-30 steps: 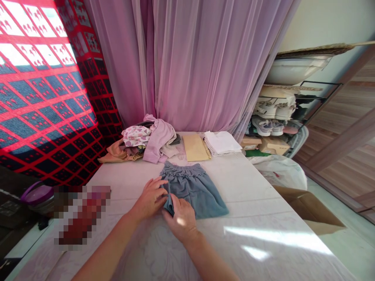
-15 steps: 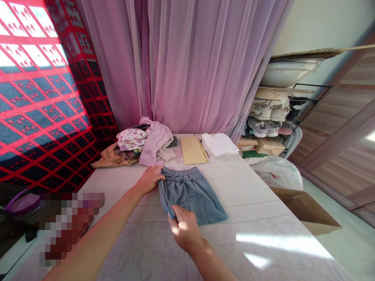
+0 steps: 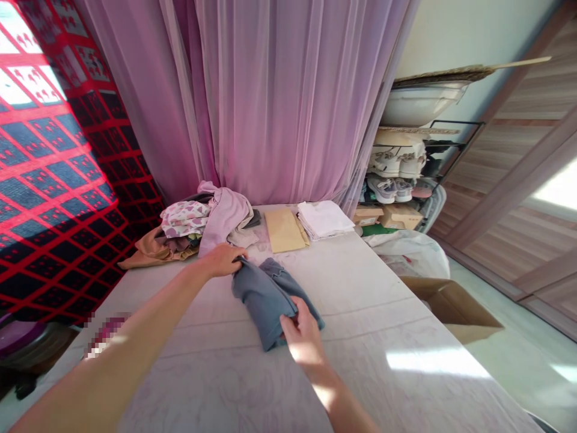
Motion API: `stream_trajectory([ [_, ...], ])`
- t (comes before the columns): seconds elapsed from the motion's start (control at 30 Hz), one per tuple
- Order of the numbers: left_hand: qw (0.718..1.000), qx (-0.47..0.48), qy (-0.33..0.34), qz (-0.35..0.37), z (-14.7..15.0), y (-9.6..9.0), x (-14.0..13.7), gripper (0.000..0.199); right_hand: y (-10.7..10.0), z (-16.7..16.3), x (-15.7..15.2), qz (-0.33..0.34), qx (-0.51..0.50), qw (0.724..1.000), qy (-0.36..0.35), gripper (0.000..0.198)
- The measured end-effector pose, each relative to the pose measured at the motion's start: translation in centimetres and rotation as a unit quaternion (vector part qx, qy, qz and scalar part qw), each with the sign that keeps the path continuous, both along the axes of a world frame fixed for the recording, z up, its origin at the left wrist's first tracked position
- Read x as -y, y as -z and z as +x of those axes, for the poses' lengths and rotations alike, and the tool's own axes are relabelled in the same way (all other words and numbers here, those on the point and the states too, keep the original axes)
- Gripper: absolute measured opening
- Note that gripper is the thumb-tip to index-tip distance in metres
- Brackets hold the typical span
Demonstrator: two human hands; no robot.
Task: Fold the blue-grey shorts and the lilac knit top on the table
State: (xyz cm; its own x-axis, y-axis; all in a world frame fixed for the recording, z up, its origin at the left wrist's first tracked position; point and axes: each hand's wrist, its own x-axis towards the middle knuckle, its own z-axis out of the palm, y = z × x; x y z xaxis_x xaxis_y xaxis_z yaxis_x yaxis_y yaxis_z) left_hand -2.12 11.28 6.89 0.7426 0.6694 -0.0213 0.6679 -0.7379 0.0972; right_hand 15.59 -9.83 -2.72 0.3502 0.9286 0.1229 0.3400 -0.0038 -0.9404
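A blue-grey garment point(image 3: 261, 300) with a gathered, frilled waist lies partly folded over on the table. Whether it is a skirt or shorts, I cannot tell. My left hand point(image 3: 224, 260) pinches its upper left corner at the waist end. Lower down, my right hand point(image 3: 303, 328) grips a raised edge between thumb and fingers. A flap of the cloth is lifted across the rest of the garment between both hands.
Behind my left hand is a heap of loose clothes point(image 3: 211, 219). Folded yellow cloth point(image 3: 285, 230) and a stack of folded white cloth point(image 3: 325, 219) lie along the table's point(image 3: 202, 373) back. An open cardboard box point(image 3: 455, 307) stands beyond the right edge, near a shoe rack point(image 3: 399, 168).
The garment went from lying nearly flat to folded over lengthwise, its left side brought to the right. My right hand moved right with the edge. The view shifted slightly right.
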Motion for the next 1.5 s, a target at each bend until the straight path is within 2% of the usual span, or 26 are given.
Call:
stream_trajectory([
  [0.13,0.999,0.0,0.04,0.007,4.2,0.5,-1.0,0.027,0.4,3.3,0.5,-0.037,-0.077,0.995,0.058,0.048],
  [0.33,0.999,-0.001,0.05,0.009,7.6,2.2,-0.9,0.024,0.6,5.8,1.2,-0.088,-0.047,0.99,0.1,0.054],
  [0.43,0.999,-0.001,0.042,0.006,8.5,3.2,-0.5,0.023,1.0,6.6,1.3,-0.116,0.028,0.987,0.111,0.055],
  [0.57,0.999,0.034,0.024,0.0,9.1,4.5,-0.3,0.023,1.2,7.5,1.4,-0.169,0.183,0.96,0.127,0.055],
  [0.67,0.993,0.116,-0.007,0.002,8.3,5.7,-0.6,0.031,0.8,7.9,1.8,-0.14,0.246,0.947,0.153,0.053],
  [0.77,0.979,0.194,-0.06,0.005,6.2,6.9,-0.8,0.044,0.0,7.6,2.3,-0.022,0.303,0.938,0.167,0.043],
  [0.83,0.971,0.199,-0.128,-0.015,4.4,7.4,-0.7,0.051,-0.8,6.5,2.6,0.07,0.345,0.926,0.134,0.032],
  [0.9,0.966,0.159,-0.196,-0.062,3.0,7.6,-0.4,0.052,-1.3,4.9,2.9,0.12,0.379,0.916,0.059,0.025],
  [1.0,0.96,0.106,-0.233,-0.111,2.5,7.6,0.3,0.043,-1.0,2.1,3.3,0.084,0.407,0.908,-0.046,0.028],
  [1.1,0.955,0.11,-0.252,-0.113,3.8,7.4,1.0,0.034,0.0,0.6,3.2,0.027,0.436,0.897,-0.068,0.037],
  [1.2,0.944,0.129,-0.28,-0.122,5.5,7.1,1.3,0.028,0.2,1.3,2.4,-0.005,0.472,0.877,-0.093,0.034],
  [1.3,0.929,0.165,-0.303,-0.135,5.8,6.0,1.3,0.024,-1.5,3.5,1.3,-0.029,0.481,0.866,-0.133,0.032],
  [1.4,0.908,0.211,-0.329,-0.149,4.2,4.5,1.4,0.029,-3.7,5.9,0.8,0.013,0.467,0.875,-0.129,0.033],
  [1.5,0.889,0.24,-0.353,-0.169,1.7,4.2,2.5,0.035,-4.2,6.8,1.4,0.054,0.456,0.875,-0.152,0.036],
])
